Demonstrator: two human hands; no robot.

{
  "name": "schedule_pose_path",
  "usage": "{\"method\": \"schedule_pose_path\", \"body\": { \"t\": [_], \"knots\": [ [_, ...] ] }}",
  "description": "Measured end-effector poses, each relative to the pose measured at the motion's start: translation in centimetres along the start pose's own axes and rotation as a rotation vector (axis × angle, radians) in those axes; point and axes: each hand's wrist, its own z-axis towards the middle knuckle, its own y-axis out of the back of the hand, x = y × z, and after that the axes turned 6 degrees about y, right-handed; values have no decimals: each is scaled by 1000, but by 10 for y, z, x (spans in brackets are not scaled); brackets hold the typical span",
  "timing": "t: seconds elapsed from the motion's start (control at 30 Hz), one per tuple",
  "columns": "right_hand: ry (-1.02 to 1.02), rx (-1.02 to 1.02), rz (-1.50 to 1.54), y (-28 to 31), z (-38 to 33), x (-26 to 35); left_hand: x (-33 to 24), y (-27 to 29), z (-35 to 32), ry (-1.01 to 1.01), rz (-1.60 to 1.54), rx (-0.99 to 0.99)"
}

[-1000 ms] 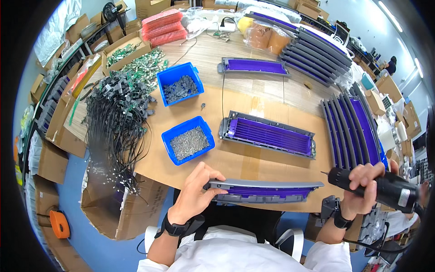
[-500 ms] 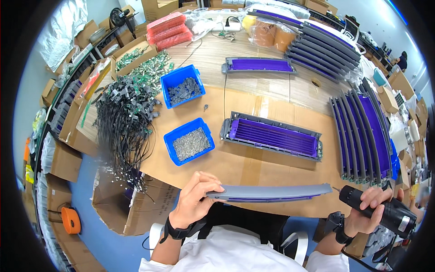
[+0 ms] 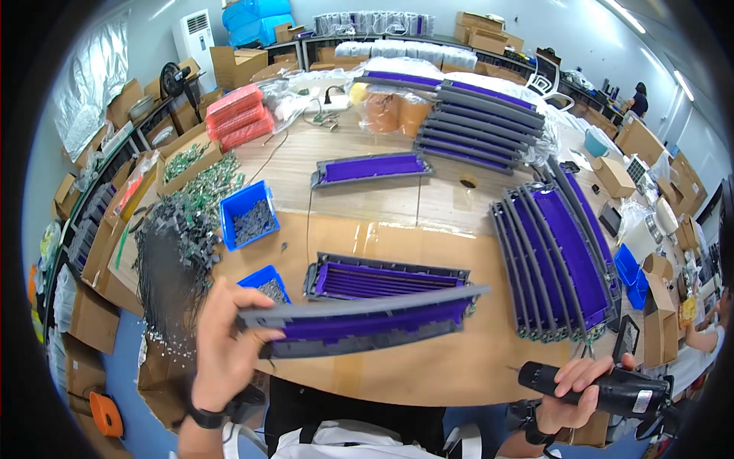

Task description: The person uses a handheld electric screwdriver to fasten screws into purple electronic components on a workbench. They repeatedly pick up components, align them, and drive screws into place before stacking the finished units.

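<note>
My left hand (image 3: 225,352) grips one end of a long, curved grey panel with a purple inner face (image 3: 367,327), thumb on the purple side. The panel is lifted above the table's front part, its purple side tilted toward me. In my right hand (image 3: 573,394) is a black electric screwdriver (image 3: 631,392), its thin bit pointing left, apart from the panel. Just behind the raised panel, a grey frame with purple slats (image 3: 386,279) lies on the cardboard, partly covered by it. A blue bin of small metal screws (image 3: 279,274) is half hidden behind the panel.
A second blue bin (image 3: 233,210) holds small dark parts. Black cables (image 3: 172,275) and green circuit boards (image 3: 202,183) are heaped at the left. Another purple panel (image 3: 371,169) lies further back. Stacked panels (image 3: 547,252) fill the right side. A co-worker's arm (image 3: 699,336) shows at the right edge.
The view has tipped up and shifted right. My left hand has raised the panel and turned its purple face into sight. The screwdriver has moved away from the panel's right end.
</note>
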Motion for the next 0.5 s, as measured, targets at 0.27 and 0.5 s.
{"method": "schedule_pose_path", "body": {
  "t": [0.27,0.5],
  "knots": [
    [-44,-46,15,14,-3,-4,-36,-2,102,-69,-136,-39],
    [-85,137,235,25,4,-8,-17,-15,100,-621,72,-244]
  ]
}}
